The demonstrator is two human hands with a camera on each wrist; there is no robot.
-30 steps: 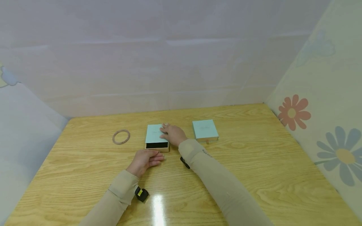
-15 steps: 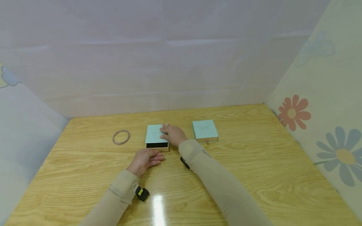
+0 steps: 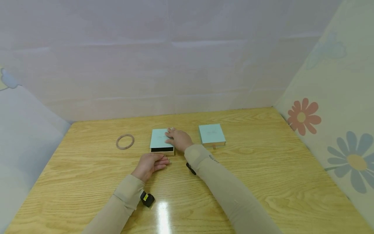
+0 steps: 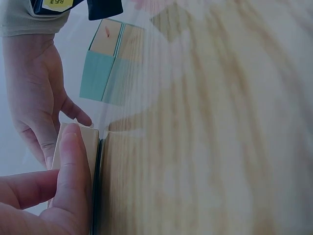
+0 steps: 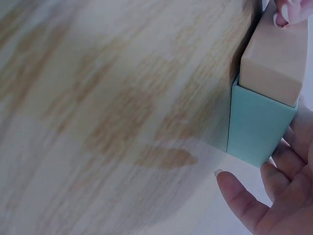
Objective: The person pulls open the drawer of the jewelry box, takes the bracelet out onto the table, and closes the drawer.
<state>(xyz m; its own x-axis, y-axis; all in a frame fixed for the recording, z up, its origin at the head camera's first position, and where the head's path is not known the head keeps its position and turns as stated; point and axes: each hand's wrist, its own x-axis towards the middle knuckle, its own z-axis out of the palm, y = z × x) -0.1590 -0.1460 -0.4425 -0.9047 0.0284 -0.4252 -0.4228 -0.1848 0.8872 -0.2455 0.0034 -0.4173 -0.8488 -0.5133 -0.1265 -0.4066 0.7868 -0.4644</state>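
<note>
A pale blue-green box sleeve sits mid-table with its tan drawer slid partway out toward the person, a strip of dark interior showing. At the drawer front, the left hand touches with its fingertips, also seen close in the left wrist view, where one finger lies against the tan face. Over the sleeve's right part rests the right hand, fingers spread. In the right wrist view its thumb stands apart from the sleeve. Whether the left fingertips pinch a tab is unclear.
A second blue-green box, closed, with a small tab at its front, stands to the right on the wooden table. A brownish ring lies left of the first box. Printed cloth hangs behind and beside the table.
The drawer has slid slightly farther into the sleeve, and the left hand has shifted a little with it. My right hand stays in place.
</note>
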